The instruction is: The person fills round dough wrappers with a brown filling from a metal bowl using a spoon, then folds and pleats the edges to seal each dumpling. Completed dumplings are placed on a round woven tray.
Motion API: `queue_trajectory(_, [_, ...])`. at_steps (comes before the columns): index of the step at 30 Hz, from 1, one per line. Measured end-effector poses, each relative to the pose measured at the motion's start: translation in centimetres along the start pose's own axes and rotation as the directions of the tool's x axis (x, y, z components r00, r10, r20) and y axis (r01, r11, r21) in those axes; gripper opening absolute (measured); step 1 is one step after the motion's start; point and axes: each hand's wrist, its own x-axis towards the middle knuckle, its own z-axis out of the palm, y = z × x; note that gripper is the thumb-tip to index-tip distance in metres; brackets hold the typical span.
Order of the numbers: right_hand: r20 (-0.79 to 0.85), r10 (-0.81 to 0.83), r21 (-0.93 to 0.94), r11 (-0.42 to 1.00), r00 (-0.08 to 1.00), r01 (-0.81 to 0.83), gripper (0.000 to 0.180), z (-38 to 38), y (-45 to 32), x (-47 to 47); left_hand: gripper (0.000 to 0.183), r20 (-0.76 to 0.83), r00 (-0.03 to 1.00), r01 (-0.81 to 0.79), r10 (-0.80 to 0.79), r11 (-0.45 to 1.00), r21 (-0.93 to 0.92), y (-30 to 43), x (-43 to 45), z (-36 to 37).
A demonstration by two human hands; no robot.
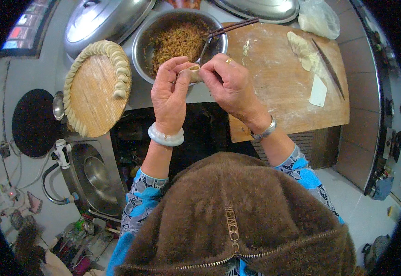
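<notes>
Between my two hands is a partly folded dumpling (195,73), its top edge still showing an opening. My left hand (170,93) supports it with thumb and fingers, while my right hand (228,82) pinches its right end. Both hands are just over the near rim of a steel bowl (137,51) of brown minced filling (181,41). A spoon (205,48) and a pair of dark chopsticks (236,27) rest in the bowl. To the left, a round wooden board (97,93) carries a ring of finished dumplings (121,70) along its edge.
On the floured wooden cutting board (273,86) at right lie overlapping dough wrappers (299,50), a long dark knife or stick (328,69) and a white scraper (318,90). Large steel lids (107,24) and a plastic bag (319,20) stand behind. A steel sink (97,172) is at lower left.
</notes>
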Motion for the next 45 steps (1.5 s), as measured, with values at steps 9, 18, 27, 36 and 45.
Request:
queue_trajectory(9, [0.077, 0.101, 0.177, 0.978, 0.992, -0.113, 0.015, -1.6, 0.4, -0.3, 0.014, 0.147, 0.984, -0.137, 0.100, 0.954, 0.267, 0.5, 0.1, -1.1])
queue_trajectory(18, [0.156, 0.181, 0.221, 0.952, 0.971, -0.213, 0.019, -1.7, -0.2, -0.4, 0.010, 0.183, 0.965, -0.245, 0.190, 0.904, 0.350, 0.5, 0.2, -1.0])
queue_trajectory(27, [0.147, 0.152, 0.204, 0.962, 0.977, -0.180, 0.015, -1.5, -0.2, -0.3, 0.006, 0.221, 0.956, -0.272, 0.192, 0.859, 0.434, 0.8, 0.5, -1.0])
queue_trajectory(36, [0.075, 0.128, 0.210, 0.968, 0.989, -0.141, 0.010, -1.0, 0.5, 0.1, 0.016, 0.143, 0.989, 0.017, -0.045, 0.982, 0.188, 0.9, 0.0, -0.9])
queue_trajectory(45, [-0.005, -0.004, 0.129, 0.992, 1.000, 0.004, 0.008, -0.7, 0.6, 0.1, 0.021, 0.158, 0.987, -0.033, 0.012, 0.991, 0.132, -0.2, -0.3, -1.3])
